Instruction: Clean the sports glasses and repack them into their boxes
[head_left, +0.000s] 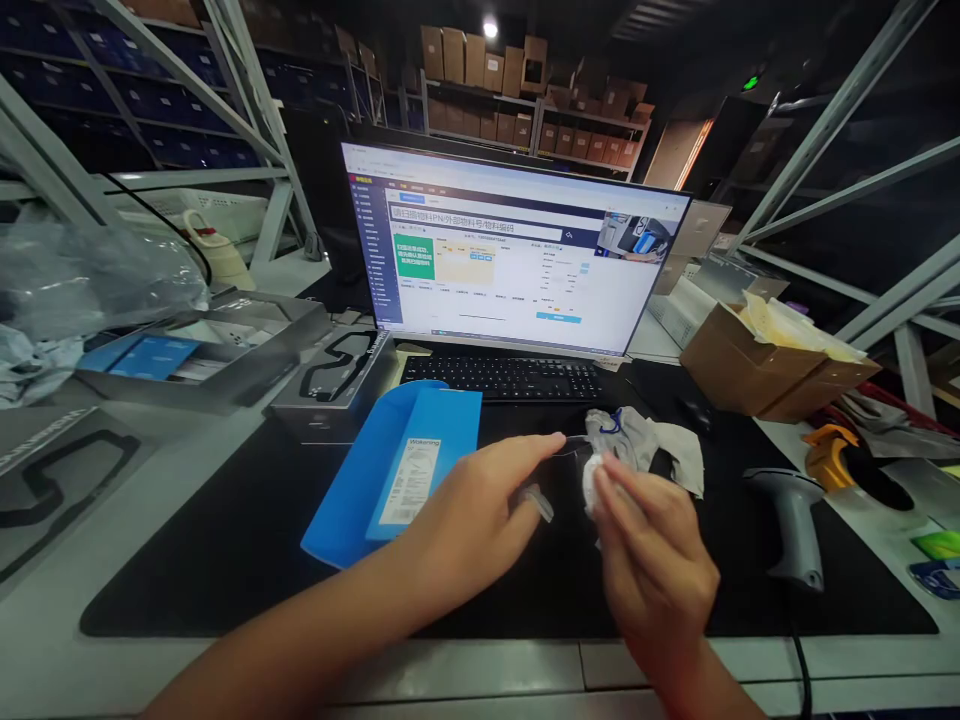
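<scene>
While a flat grey printed box (67,480) lies far left, an open grey box (232,378) holding a bright blue card (154,357) sits farther back, left of a closed grey box with a black glasses outline (330,385). On the black mat (225,560), a blue rectangular box with a white label (459,425) overlaps a curved blue piece (349,505). The left hand (480,500) spreads index finger from thumb; whether it grips the small translucent piece (538,502) there, I cannot tell. The right hand (660,555) pinches a small white object (591,486) above the mat, before a crumpled grey cloth (637,440); rightward lies a grey handheld scanner (791,520).
</scene>
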